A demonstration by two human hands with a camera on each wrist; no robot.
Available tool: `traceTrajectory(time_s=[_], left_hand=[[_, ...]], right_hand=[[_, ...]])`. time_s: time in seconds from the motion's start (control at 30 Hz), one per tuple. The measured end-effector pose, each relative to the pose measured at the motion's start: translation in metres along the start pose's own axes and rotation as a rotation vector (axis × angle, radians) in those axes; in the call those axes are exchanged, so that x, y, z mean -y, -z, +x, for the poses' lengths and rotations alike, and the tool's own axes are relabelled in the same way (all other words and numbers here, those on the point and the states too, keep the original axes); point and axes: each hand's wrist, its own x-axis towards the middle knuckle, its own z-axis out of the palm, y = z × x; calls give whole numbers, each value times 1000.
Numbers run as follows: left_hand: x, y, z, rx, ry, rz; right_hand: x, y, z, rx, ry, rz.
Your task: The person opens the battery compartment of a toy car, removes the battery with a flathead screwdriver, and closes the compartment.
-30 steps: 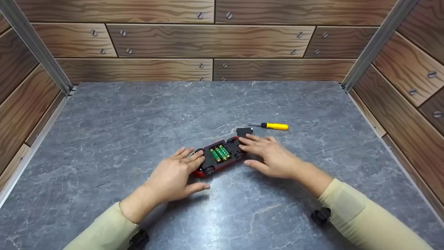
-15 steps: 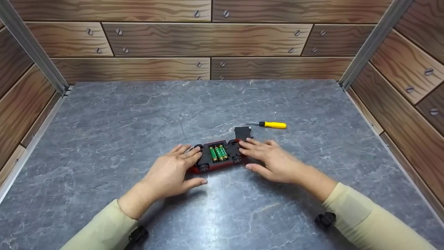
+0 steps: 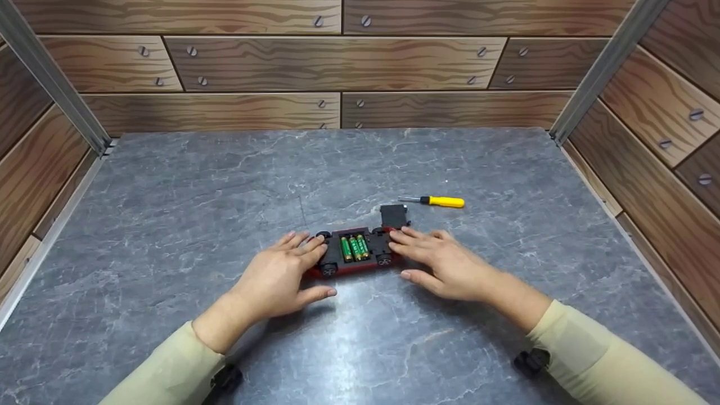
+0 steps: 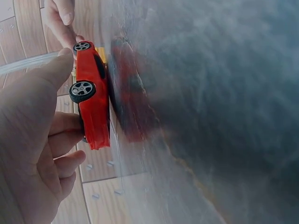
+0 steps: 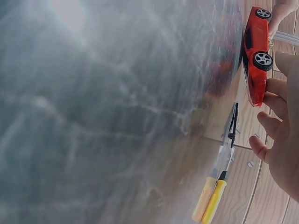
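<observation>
L hand [image 3: 278, 275] and R hand [image 3: 450, 263], grip slack, touch opp. ends of a car [image 3: 379, 244] lying upside down on the surface [image 3: 225, 180], batts [image 3: 355, 247] exposed; long axis approx. L–R, heading unclear. Prob. light, stiff, slick plastic, best held by its sides. Cover [image 3: 394, 215] and screwdriver [image 3: 445, 201] lie beyond.

Red toy car [image 4: 95, 116], black underside [image 3: 379, 246], green batteries [image 3: 354, 248], yellow-and-black screwdriver [image 3: 444, 202], grey white-veined tabletop [image 3: 225, 185], brown wood-grain walls [image 3: 337, 64]
</observation>
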Motion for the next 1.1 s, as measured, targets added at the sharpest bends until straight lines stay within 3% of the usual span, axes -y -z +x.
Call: traceTrajectory(time_s=[0.5,0.67,0.9,1.1], left_hand=[[0,-3,-1,-23,2,-5],[1,-3,-1,-57,5,-46],[6,-1,5,-86,57,-164],[17,-3,14,-55,173,-392]], right_hand=[[2,0,0,-13,-15,3],[2,1,1,-11,-15,25],[4,5,3,-50,-44,80],[7,6,13,-155,-70,131]])
